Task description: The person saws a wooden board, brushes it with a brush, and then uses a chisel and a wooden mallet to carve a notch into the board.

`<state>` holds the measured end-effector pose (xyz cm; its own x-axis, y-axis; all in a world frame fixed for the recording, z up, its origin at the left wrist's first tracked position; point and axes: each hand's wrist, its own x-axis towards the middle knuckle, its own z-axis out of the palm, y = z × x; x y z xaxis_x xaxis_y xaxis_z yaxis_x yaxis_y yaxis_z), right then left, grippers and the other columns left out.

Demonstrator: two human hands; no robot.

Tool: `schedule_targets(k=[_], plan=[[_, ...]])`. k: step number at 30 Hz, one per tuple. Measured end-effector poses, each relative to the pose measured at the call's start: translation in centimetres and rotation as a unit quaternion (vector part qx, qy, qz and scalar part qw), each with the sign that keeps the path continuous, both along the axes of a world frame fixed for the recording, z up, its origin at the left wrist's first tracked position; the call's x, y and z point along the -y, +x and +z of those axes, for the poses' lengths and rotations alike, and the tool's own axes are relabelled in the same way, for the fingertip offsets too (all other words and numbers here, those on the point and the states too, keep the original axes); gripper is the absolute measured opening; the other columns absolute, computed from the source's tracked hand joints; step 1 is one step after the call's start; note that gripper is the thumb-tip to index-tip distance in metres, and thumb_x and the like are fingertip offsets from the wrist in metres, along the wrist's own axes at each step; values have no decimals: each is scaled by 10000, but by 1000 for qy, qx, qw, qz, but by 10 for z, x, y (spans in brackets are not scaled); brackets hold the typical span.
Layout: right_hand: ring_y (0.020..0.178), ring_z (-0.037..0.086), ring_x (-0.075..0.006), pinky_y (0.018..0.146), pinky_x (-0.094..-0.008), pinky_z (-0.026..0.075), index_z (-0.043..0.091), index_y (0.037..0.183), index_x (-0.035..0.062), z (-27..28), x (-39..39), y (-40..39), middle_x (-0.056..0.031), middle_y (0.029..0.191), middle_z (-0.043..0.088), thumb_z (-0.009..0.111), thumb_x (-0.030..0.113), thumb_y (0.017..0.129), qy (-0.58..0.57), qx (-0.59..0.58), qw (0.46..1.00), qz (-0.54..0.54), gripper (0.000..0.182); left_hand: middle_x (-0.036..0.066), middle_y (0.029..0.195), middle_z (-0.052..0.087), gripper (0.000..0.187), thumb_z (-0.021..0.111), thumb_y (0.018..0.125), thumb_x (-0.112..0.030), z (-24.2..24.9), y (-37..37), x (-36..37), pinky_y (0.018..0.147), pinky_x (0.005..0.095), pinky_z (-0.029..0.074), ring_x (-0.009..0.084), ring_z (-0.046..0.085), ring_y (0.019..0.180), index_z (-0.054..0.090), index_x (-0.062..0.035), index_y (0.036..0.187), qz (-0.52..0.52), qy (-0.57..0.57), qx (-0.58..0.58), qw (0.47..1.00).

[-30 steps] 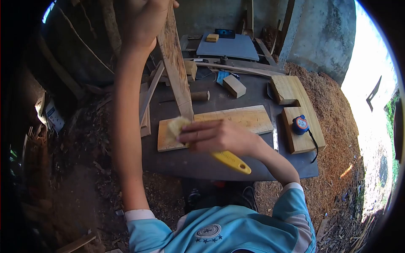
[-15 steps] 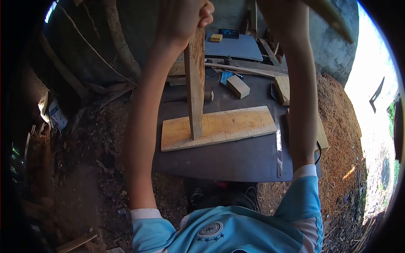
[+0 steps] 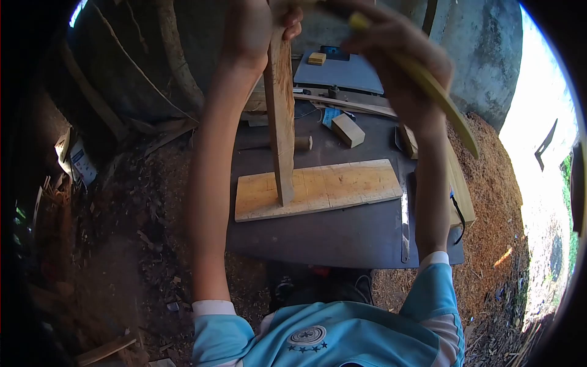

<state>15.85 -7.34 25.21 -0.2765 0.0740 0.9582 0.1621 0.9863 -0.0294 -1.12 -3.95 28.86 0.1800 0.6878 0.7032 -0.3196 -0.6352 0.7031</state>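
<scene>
wooden slat (image 3: pixel 281 116) upright, left hand (image 3: pixel 254 27) gripping top

— Where can I get a hand down onto the bench?

— The dark tabletop (image 3: pixel 342 235) in front of the flat board (image 3: pixel 318 188) lies bare, so I can pass low there, up to the steel ruler (image 3: pixel 404 220) lying along the right.

— And further back?

— Crowded. The upright plank (image 3: pixel 280 116) in my left hand (image 3: pixel 254 27) stands on the board and blocks the middle. Behind it sit a small wood block (image 3: pixel 348 129) and a round handle (image 3: pixel 302 144), near each other. My right hand (image 3: pixel 391 55) with its yellow-handled tool (image 3: pixel 437 101) fills the air above the right side.
</scene>
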Motion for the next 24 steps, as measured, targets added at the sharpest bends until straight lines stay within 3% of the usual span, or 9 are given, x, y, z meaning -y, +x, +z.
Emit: schedule_targets(k=[3,5,7,9,12,16,19,20,24], plan=[[999,585,-237,822,-308,507,588,884,36,34,-11,-11,-143,1098,588,545,54,853,67,-143,987,27,57,-13,626,457,548,335,876,-594,-3,-5,-8,383,185,341,40,405,437,493,-74,948,-34,1,-9,999],[1022,577,-258,821,-325,519,621,802,43,5,4,-16,-112,1115,593,582,43,802,3,-51,998,-38,38,-12,629,458,546,338,875,-593,-8,-5,-14,387,185,343,43,399,439,491,-76,957,-49,-11,-2,999],[1095,534,-281,850,-360,512,629,756,57,-41,4,-31,-81,1141,586,599,71,780,67,76,994,-44,40,-19,622,445,525,346,880,-581,16,29,4,390,181,339,42,388,442,493,-81,948,188,-50,103,976],[1160,470,-311,919,-374,469,610,761,64,-124,13,-34,-63,1177,563,562,113,751,-84,215,973,-18,70,-22,612,430,525,350,879,-583,-4,-12,-10,386,177,325,41,379,441,491,-81,942,64,21,33,997],[1193,441,-301,973,-394,410,632,772,38,-230,24,-29,-107,1183,558,552,111,779,-323,384,859,105,108,-26,601,411,550,356,865,-606,-6,-35,-20,382,177,315,40,369,437,490,-78,941,105,36,50,993],[1145,487,-286,935,-364,429,635,817,31,-239,27,-24,-120,1161,568,555,47,779,-386,270,871,137,90,-21,618,411,560,368,854,-616,-8,-42,-8,395,172,323,37,376,452,488,-80,959,123,78,48,988],[1092,528,-240,881,-325,467,628,840,41,-245,18,-21,-99,1147,577,568,-12,779,-535,172,811,163,101,4,762,418,502,487,870,-489,-21,-54,1,558,189,350,62,392,592,432,-30,1066,-16,74,21,997],[1047,549,-194,839,-291,487,616,864,42,-243,24,-18,-80,1133,583,567,-51,788,-632,91,752,163,130,-9,709,316,578,372,876,-577,-29,-47,9,517,199,294,64,285,551,382,-48,1110,70,61,-18,995],[1041,546,-185,845,-290,485,610,877,48,-257,21,-11,-78,1140,576,555,-18,819,-594,44,784,176,103,12,705,383,597,449,838,-590,-91,-50,4,533,212,364,81,405,577,386,-36,1050,39,-24,-1,999]])
